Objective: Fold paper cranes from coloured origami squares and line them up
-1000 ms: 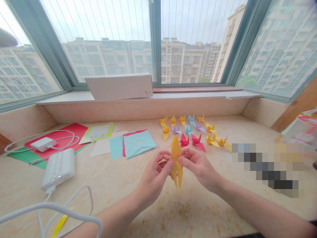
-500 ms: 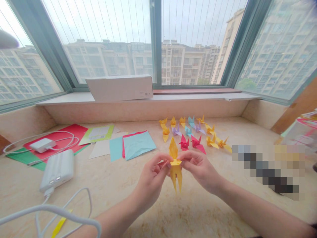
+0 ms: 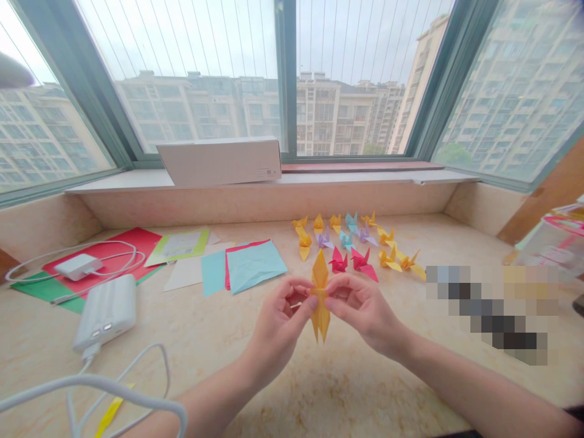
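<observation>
A yellow origami piece (image 3: 320,319), long and diamond-shaped with two narrow points at the bottom, is held upright above the stone counter. My left hand (image 3: 283,322) pinches its left side, thumb in front. On its right side my right hand (image 3: 362,307) pinches it the same way. The fingertips behind the paper are partly hidden. Just beyond my hands stand several finished paper cranes: red ones (image 3: 362,265) nearest, then yellow (image 3: 305,244), purple (image 3: 323,239) and blue ones (image 3: 347,240) in loose rows.
Left of my hands lie blue paper sheets (image 3: 255,267) and a red sheet (image 3: 137,240). A white power bank (image 3: 107,307) with a cable (image 3: 91,383) sits at the near left. A white box (image 3: 223,163) stands on the sill; a clear plastic container (image 3: 554,243) is at the right.
The yellow piece's middle, spread open and bent before, is now pressed flat. Both thumbs have come together over its front, and its lower points sit closer together.
</observation>
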The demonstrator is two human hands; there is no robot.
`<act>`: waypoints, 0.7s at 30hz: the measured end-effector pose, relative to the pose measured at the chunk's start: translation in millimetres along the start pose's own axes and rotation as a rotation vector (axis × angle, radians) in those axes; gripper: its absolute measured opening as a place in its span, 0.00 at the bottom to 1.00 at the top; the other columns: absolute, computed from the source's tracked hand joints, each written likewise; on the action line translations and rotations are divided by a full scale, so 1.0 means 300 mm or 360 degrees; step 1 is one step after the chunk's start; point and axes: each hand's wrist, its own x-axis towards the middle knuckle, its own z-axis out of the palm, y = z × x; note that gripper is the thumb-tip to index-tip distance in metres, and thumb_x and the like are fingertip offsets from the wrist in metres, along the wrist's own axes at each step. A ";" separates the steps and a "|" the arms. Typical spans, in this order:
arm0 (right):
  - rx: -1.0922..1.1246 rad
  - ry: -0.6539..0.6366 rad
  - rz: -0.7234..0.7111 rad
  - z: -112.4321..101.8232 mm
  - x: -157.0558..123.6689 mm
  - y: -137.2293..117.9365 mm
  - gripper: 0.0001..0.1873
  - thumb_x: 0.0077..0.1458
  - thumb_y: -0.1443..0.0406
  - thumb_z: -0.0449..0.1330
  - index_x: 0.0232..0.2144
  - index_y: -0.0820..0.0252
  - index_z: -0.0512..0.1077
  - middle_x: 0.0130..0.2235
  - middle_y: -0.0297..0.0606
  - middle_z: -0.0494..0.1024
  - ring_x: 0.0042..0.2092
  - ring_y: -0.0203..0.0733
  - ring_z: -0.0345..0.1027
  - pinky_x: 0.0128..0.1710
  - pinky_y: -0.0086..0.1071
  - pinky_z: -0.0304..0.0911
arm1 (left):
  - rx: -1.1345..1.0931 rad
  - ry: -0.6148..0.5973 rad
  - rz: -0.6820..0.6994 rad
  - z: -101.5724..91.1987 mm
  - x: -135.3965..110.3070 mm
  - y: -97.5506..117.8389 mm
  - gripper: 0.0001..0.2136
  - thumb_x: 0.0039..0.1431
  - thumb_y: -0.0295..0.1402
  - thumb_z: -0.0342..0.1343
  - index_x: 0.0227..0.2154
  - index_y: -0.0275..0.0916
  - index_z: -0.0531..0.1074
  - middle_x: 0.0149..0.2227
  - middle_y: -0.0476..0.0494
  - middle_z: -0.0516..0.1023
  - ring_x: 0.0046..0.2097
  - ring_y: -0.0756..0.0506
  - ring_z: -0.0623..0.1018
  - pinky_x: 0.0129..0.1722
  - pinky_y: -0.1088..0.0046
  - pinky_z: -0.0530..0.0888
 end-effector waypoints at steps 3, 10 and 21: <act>0.0019 0.0112 -0.0039 0.006 0.001 0.014 0.09 0.54 0.61 0.68 0.36 0.53 0.72 0.36 0.33 0.75 0.38 0.38 0.71 0.41 0.33 0.68 | -0.0050 0.0027 -0.0030 -0.001 0.004 0.003 0.13 0.58 0.38 0.64 0.42 0.39 0.70 0.30 0.49 0.78 0.33 0.48 0.77 0.35 0.73 0.73; -0.0114 0.0086 -0.0042 -0.003 0.003 0.026 0.13 0.56 0.61 0.67 0.45 0.51 0.77 0.42 0.37 0.80 0.42 0.42 0.74 0.48 0.40 0.69 | 0.0115 -0.0021 0.0139 -0.008 0.009 -0.023 0.11 0.61 0.34 0.60 0.45 0.41 0.71 0.32 0.48 0.78 0.35 0.47 0.78 0.37 0.72 0.74; -0.0521 -0.0064 -0.0193 -0.004 -0.001 0.004 0.17 0.60 0.63 0.63 0.52 0.48 0.76 0.44 0.38 0.78 0.46 0.46 0.71 0.50 0.42 0.67 | 0.0801 -0.0053 0.0648 -0.029 0.014 -0.023 0.16 0.60 0.26 0.60 0.50 0.46 0.77 0.38 0.45 0.80 0.38 0.45 0.78 0.41 0.69 0.74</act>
